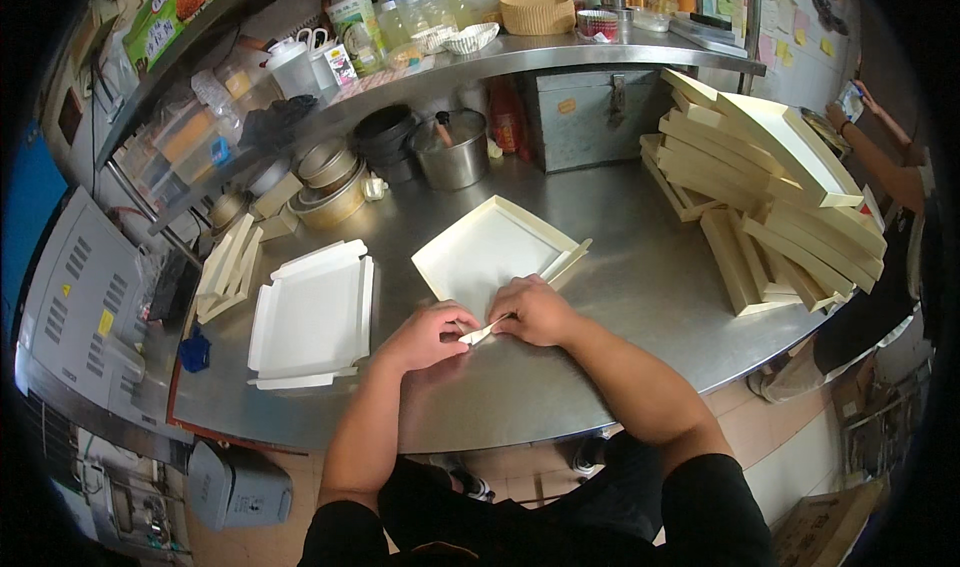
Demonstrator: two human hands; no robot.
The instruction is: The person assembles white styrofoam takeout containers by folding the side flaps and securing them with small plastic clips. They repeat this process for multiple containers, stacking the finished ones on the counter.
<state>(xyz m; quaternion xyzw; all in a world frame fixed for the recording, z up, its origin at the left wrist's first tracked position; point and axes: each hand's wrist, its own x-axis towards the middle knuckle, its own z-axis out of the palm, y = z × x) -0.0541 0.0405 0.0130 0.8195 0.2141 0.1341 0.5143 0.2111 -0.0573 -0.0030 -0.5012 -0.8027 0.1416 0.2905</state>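
At the left end of the tabletop [620, 377], a few narrow cream cartons [228, 270] lean together; I can't tell from here whether they are finished boxes or loose parts. Just right of them lies a white tray [312, 312], its floor flat and its edge flaps loose and splayed rather than locked, so I judge it only begun. Behind it, toward the wall, stand round tins [330, 182] and a steel pot [450, 152], well apart from my folding.

In the middle, near my edge of the tabletop, is the box [495, 252] I am working on, turned with one corner toward me. My left hand [430, 337] has thumb and fingers nearly closed at that near corner, and my right hand [532, 310] pinches there from the other side, with a small pale flap [483, 332] caught between them. The box's far walls stand up and look done; the near corner is still unformed, and at the right corner a strip sticks out loose, so I take it as roughly half made.

At the right, a tall, leaning pile of boxes [770, 187] looks fully formed, with walls upright. By my reading, most are finished, leaving this box and the white tray.
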